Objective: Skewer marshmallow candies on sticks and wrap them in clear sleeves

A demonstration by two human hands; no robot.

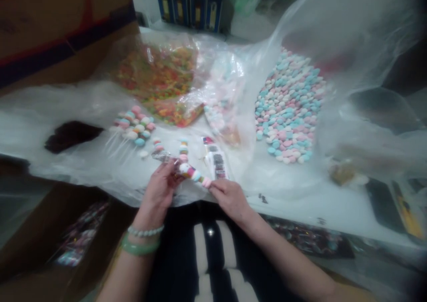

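Candy skewer lies slanted between your two hands at the near edge of the work surface, a row of pink, white and teal sweets. In the head view, your left hand has its fingers curled closed around a clear cellophane sleeve at the skewer's left end. How much of the skewer sits inside the sleeve is hard to tell. Your right hand is nearly closed, its fingers pinching the skewer's pink right end. A beaded bracelet and a green bangle circle your left wrist.

Just beyond your hands, two short candy sticks lie on a clear plastic sheet, beside a stack of printed packets. Farther left, a bunch of white-stemmed candy pops rests near a dark scrap. Behind them sits a plastic bag of orange and green sweets, and to the right spreads a large heap of pastel pink, white and blue candies. A cardboard box stands at the upper left.
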